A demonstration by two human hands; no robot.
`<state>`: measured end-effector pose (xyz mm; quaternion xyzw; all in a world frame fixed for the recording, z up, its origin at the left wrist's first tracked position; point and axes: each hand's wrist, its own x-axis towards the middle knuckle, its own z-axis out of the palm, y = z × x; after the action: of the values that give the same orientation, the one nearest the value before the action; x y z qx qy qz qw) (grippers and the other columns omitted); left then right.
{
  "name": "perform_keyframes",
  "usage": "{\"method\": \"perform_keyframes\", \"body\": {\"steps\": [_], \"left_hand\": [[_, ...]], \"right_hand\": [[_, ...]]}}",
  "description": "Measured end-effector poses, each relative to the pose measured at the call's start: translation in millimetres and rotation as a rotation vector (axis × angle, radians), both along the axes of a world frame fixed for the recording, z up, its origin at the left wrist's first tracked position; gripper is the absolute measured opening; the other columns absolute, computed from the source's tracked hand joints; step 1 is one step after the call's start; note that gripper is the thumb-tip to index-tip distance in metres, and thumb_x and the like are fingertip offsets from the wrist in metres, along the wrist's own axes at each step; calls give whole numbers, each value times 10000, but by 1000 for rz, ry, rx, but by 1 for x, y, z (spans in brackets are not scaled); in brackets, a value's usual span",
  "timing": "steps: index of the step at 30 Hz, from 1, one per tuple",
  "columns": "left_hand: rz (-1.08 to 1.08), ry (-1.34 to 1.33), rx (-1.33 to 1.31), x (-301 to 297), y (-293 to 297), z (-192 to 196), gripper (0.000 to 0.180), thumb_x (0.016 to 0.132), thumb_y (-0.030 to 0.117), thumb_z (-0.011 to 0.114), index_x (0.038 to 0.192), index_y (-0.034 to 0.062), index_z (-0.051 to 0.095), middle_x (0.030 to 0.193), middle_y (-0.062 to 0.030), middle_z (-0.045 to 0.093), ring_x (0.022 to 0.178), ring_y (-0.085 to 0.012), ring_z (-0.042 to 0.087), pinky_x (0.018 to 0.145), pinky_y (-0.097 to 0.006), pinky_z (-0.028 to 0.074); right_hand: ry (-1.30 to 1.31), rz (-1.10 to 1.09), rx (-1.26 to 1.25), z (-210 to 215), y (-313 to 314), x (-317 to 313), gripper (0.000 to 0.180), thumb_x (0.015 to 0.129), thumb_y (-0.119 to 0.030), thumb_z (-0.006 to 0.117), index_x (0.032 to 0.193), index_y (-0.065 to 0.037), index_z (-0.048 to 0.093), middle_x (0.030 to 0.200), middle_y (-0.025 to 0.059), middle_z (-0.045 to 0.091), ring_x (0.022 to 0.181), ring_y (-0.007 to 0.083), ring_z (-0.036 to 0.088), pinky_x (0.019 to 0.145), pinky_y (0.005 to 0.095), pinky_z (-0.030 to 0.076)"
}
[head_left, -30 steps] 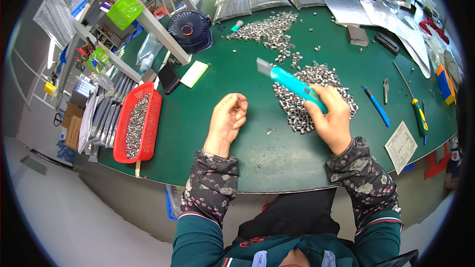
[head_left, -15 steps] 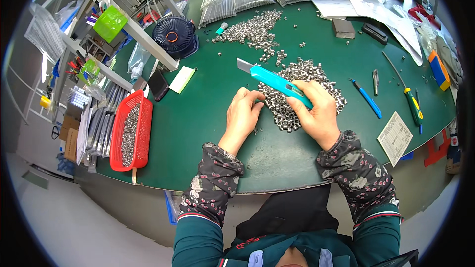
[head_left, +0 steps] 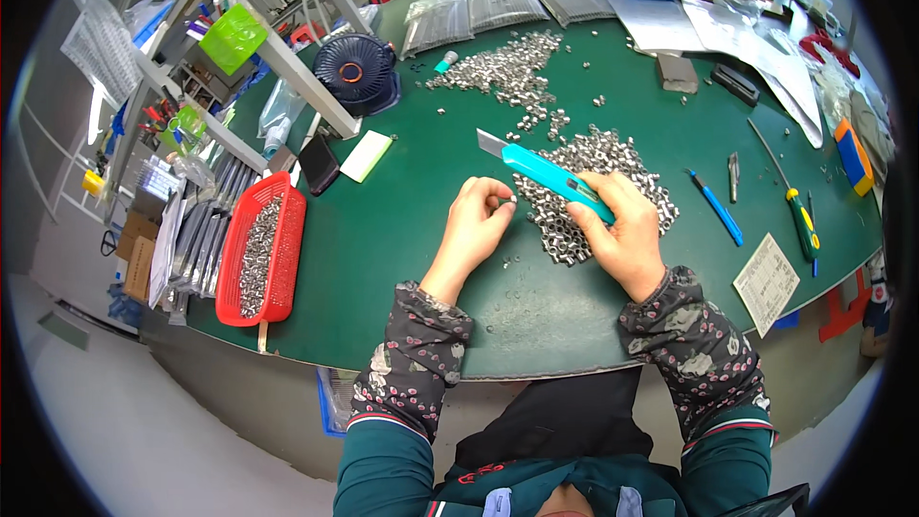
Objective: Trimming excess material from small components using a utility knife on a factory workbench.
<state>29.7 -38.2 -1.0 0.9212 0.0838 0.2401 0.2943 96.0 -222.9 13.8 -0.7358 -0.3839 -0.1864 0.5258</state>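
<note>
My right hand (head_left: 627, 230) grips a teal utility knife (head_left: 555, 177), its blade extended and pointing up to the left. Left of it, my left hand (head_left: 474, 225) pinches a small metal sleeve (head_left: 513, 198) between thumb and forefinger, just beyond the knife's lower side. Under and behind the knife spreads a pile of small silvery metal sleeves (head_left: 613, 158) on the green tabletop (head_left: 402, 239). A second heap of metal sleeves (head_left: 503, 72) lies farther back, with a teal-capped piece (head_left: 446, 62) at its left end.
At the left, a red basket (head_left: 290, 258) holds more sleeves, near a phone (head_left: 318, 165) and a black fan (head_left: 356, 74). A blue pen-like tool (head_left: 716, 209), a screwdriver (head_left: 802, 225) and a paper card (head_left: 766, 282) lie right. Bagged parts (head_left: 507, 5) line the back.
My left hand has drawn slightly away from the pile, and a sleeve now shows in its fingertips. The knife stays in my right hand; the whole view has shifted a little.
</note>
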Motion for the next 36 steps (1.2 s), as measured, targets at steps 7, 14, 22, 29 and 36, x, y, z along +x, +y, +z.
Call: {"method": "perform_keyframes", "body": {"steps": [7, 14, 22, 29, 36], "left_hand": [[-166, -119, -1306, -25, 31, 5, 84, 820, 22, 527, 891, 37, 484, 834, -93, 575, 551, -37, 429, 370, -130, 299], [-171, -214, -1364, -27, 35, 7, 166, 817, 26, 542, 982, 23, 521, 806, -58, 557, 558, -41, 443, 388, -129, 304], [-241, -161, -1285, -27, 36, 3, 181, 826, 85, 581, 992, 21, 549, 775, -19, 527, 560, -33, 426, 393, -131, 296], [-310, -160, -1306, -26, 38, -2, 151, 836, 95, 572, 966, 20, 557, 741, 2, 497, 559, -31, 420, 392, -133, 287], [-255, -153, -1392, -29, 33, 6, 128, 863, 98, 520, 956, 20, 561, 786, -35, 540, 561, -39, 432, 393, -141, 299]], "right_hand": [[2, 56, -145, -3, -5, -5, 236, 731, -201, 643, 920, -66, 600, 687, 78, 508, 586, 246, 534, 516, 338, 413], [8, 110, -233, -5, -3, -6, 242, 735, -222, 643, 913, -61, 611, 679, 79, 508, 585, 251, 540, 519, 344, 421], [23, 123, -266, -5, -1, -6, 243, 737, -222, 637, 916, -60, 610, 681, 85, 520, 596, 262, 551, 529, 349, 429], [30, 140, -299, -6, -3, -4, 245, 740, -226, 633, 922, -63, 609, 680, 86, 516, 591, 265, 546, 526, 352, 427], [52, 43, -192, -5, -3, -3, 246, 742, -235, 636, 924, -73, 609, 676, 76, 504, 573, 248, 537, 513, 348, 418]]}}
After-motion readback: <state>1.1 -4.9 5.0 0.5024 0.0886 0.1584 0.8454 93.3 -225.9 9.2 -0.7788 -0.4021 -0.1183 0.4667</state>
